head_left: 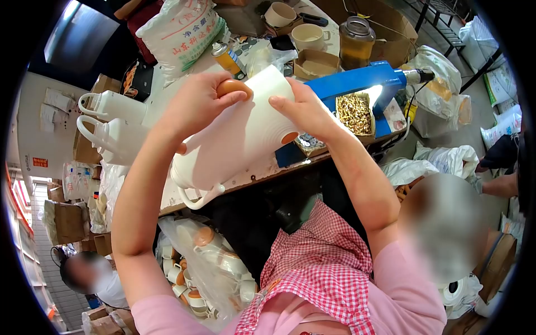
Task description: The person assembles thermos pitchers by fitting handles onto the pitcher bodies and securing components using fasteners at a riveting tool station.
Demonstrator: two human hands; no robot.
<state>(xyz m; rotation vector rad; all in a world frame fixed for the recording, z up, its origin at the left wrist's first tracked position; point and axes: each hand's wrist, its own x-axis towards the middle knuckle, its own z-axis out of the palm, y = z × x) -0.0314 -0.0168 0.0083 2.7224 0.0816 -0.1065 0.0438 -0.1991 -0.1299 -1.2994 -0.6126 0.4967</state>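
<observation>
My left hand [204, 100] is closed round a smooth orange-brown rounded piece [234, 87] that lies against the side of a large white vessel [229, 137]. My right hand [304, 109] grips the vessel near its upper end, thumb on the side and fingers hidden behind. The vessel lies tilted over the table edge, its looped white handle [204, 196] pointing down towards me. Another orange-brown spot [289, 138] shows on its lower side. Similar white vessels with looped handles [120, 139] stand to the left on the table.
A blue machine [352, 81] with a lit lamp stands at right, beside a box of small brass-coloured parts [355, 114]. Behind are a spray can [228, 58], a white sack [178, 36] and a jar [357, 42]. A bag of cups [206, 268] sits below; other people are nearby.
</observation>
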